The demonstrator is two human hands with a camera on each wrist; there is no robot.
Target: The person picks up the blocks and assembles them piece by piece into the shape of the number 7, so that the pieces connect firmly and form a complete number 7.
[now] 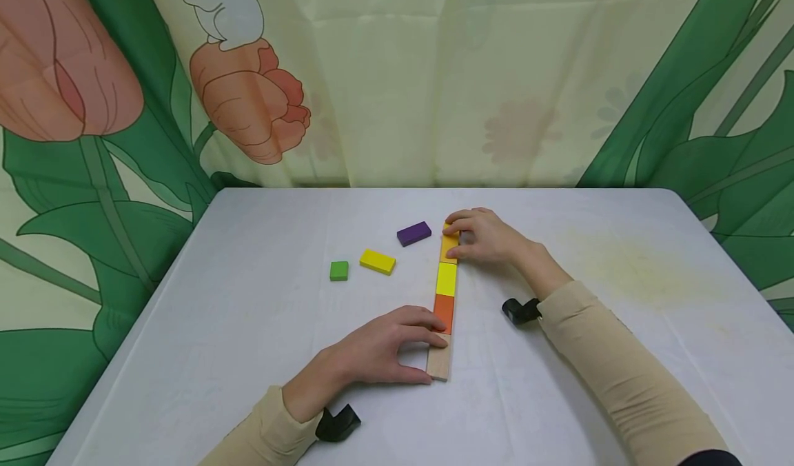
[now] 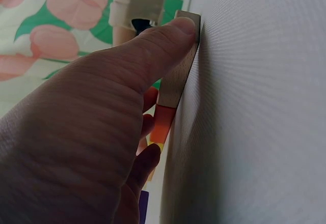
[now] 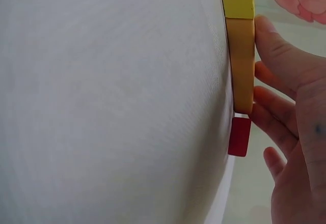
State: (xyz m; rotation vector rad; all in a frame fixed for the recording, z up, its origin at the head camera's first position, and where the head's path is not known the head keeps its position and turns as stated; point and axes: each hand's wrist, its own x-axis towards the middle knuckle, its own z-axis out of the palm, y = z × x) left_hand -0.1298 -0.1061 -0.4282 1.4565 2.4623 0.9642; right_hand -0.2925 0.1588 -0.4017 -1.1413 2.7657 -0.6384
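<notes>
**Two hands on a line of blocks**

We see a straight row of blocks running away from us down the white tabletop (image 1: 620, 383): a bare wood block (image 1: 439, 360) nearest, then an orange block (image 1: 443, 311), a yellow block (image 1: 446, 280) and an amber block (image 3: 242, 63), end to end.

Our left hand (image 1: 386, 345) has its grip apart, thumb on the wood block's near end, fingertips by its joint with the orange block. Our right hand (image 1: 489, 237) bends over the amber block, thumb and fingers touching it; we cannot tell whether that grip is clamped.

A red block (image 3: 239, 136) shows just past the amber block. Left of the row lie a purple block (image 1: 414, 234), a loose yellow piece (image 1: 377, 262) and a green block (image 1: 338, 271).
</notes>
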